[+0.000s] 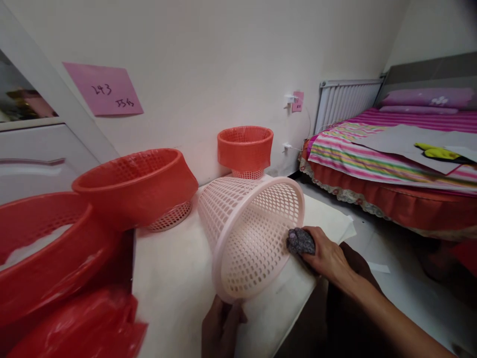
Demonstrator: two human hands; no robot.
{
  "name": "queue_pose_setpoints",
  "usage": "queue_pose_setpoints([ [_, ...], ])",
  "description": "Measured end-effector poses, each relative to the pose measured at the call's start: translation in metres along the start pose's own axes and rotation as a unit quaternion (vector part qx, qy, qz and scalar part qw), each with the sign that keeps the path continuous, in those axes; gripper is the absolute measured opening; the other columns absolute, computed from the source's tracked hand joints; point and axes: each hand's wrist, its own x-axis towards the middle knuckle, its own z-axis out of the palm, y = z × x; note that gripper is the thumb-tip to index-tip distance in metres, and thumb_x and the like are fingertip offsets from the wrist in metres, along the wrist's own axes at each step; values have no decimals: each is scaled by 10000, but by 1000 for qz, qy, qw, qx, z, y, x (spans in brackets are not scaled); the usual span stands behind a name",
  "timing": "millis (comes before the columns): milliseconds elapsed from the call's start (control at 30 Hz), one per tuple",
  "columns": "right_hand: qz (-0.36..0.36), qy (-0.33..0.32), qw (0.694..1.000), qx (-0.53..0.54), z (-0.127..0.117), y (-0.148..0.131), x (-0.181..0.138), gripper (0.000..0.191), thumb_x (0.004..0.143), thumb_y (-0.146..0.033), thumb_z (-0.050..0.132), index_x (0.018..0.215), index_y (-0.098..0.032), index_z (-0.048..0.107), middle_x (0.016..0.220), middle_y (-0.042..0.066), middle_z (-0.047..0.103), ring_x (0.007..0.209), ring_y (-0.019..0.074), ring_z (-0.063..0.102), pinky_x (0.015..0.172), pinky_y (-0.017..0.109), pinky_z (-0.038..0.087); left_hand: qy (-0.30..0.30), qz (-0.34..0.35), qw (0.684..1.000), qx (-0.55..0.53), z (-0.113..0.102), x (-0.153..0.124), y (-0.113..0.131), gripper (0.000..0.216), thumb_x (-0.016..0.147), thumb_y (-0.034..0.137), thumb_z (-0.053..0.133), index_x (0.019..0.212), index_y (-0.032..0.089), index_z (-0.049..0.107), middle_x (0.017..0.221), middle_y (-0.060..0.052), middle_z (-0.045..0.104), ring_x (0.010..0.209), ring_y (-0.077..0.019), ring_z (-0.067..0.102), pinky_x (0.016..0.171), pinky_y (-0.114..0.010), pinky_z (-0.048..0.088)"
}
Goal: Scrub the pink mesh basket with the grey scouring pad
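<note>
gripping the pale pink basket (250, 242) low on its rim, the left hand (222, 324) holds it tipped over the cream table (167, 283). the right hand (325, 253) clutches a grey cloth (300, 241) at the rim's right side.

Pink basket (257, 243) is smooth plastic, grey cloth (301, 241) near the surface's (167, 283) right edge looks kinda rough, red bag (84, 328) past its left edge is super glossy.

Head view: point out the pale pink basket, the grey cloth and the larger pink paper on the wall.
Pale pink basket (255, 246): head view, inner mesh wall.
Grey cloth (301, 241): head view, middle of the bunched part.
Larger pink paper (103, 92): head view, middle of the sheet.
</note>
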Motion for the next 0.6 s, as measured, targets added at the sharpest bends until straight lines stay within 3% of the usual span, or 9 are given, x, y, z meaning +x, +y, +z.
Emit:
queue_pose_setpoints([
  [67,3,-13,1000,-3,4,-8,-3,483,766,-238,557,1231,-201,430,1188,92,533,951,258,610,765,346,455,-43,-9,999,-2,6,1,-11,322,831,506,576,724,204,609,602,12,618,606,-165,570,609,-253,425],
  [167,-50,-81,995,-10,17,-30,-17,595,690,-141,533,1268,-176,400,1196,122,499,1040,281,565,776,363,475,-100,-10,995,4,16,2,-29,386,859,524,517,684,195,617,629,-30,656,627,-182,598,634,-278,445],
  [367,-174,-145,974,5,30,-58,-45,851,629,-80,575,1430,-160,300,1340,168,407,1193,302,448,1003,458,411,-93,-5,996,15,21,-1,-30,346,890,448,473,712,203,641,673,-45,690,652,-200,606,662,-302,451],
  [467,-187,-151,970,21,30,-56,-50,874,660,-56,565,1470,-177,260,1416,179,353,1288,317,384,1080,490,350,-85,1,996,16,19,-2,-22,302,885,411,488,719,206,637,678,-40,693,645,-200,600,655,-303,447],
  [600,-185,-178,964,70,23,-49,-59,841,789,-161,588,1513,-221,164,1518,184,237,1401,322,266,1138,517,284,-68,11,998,1,19,-3,-15,285,875,399,516,694,209,628,655,-24,671,638,-188,588,646,-286,441],
])
